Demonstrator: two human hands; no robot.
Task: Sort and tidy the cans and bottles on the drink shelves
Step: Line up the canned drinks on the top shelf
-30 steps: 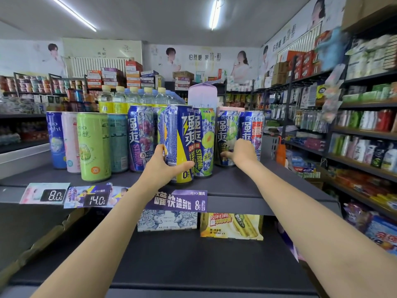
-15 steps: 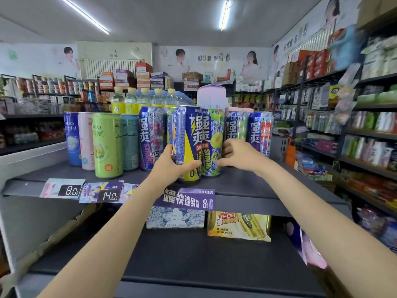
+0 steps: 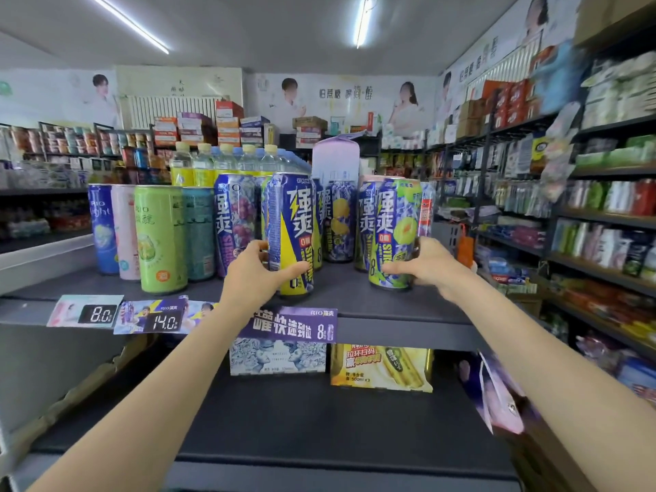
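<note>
On the dark top shelf (image 3: 340, 289) stand tall drink cans. My left hand (image 3: 257, 275) grips a blue and yellow can (image 3: 291, 229) low on its side, near the shelf's front. My right hand (image 3: 424, 264) grips a blue and green can (image 3: 392, 229) to the right of it. Between them, further back, stands a blue can with a lemon picture (image 3: 339, 221). A purple grape can (image 3: 234, 221) stands just left of my left hand. A light green can (image 3: 161, 236), a teal, a pink and a blue can fill the left end.
Clear bottles with yellow caps (image 3: 227, 165) stand behind the cans, next to a pale lilac carton (image 3: 335, 158). Price tags (image 3: 152, 316) hang on the shelf's front edge. Boxed packs (image 3: 380, 367) sit on the lower shelf. Stocked shelves (image 3: 603, 214) line the right wall.
My right hand has taken the blue and green can from beside the yellow one and moved it right and forward. The left hand keeps its hold on the blue and yellow can.
</note>
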